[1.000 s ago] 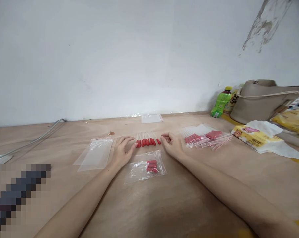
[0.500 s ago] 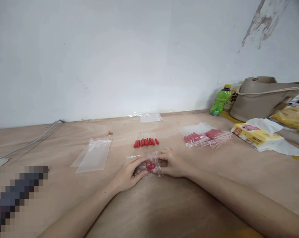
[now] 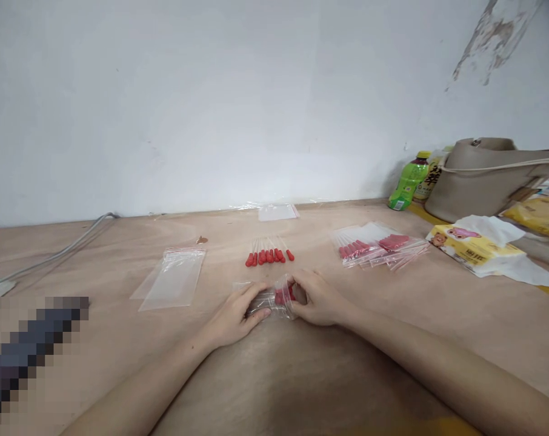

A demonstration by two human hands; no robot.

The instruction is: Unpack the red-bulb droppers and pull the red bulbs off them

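A clear zip-lock bag [image 3: 268, 300] lies between my hands at the front middle, holding droppers with red rubber bulbs [image 3: 283, 295] near its right end. My left hand [image 3: 238, 312] curves over the bag's left part, thumb below and fingers above. At the bag's mouth, my right hand [image 3: 315, 300] grips the plastic beside the bulbs; its fingers partly hide them. Just beyond the bag, several loose droppers [image 3: 269, 257] lie in a row, red bulbs toward me and clear tubes toward the wall.
Flat clear bags [image 3: 174, 284] lie at left. Filled bags of red-bulbed droppers [image 3: 379, 245] overlap at right, near a yellow tissue pack [image 3: 474, 245]. A green bottle [image 3: 408, 184] and beige handbag [image 3: 474, 181] stand at the back right. Another bag [image 3: 277, 212] lies by the wall; a grey cable [image 3: 74, 242] runs at left.
The red bulbs in the bag now sit farther right, closer to its mouth and my right fingers. My left hand stays almost in place. The view has shifted slightly.
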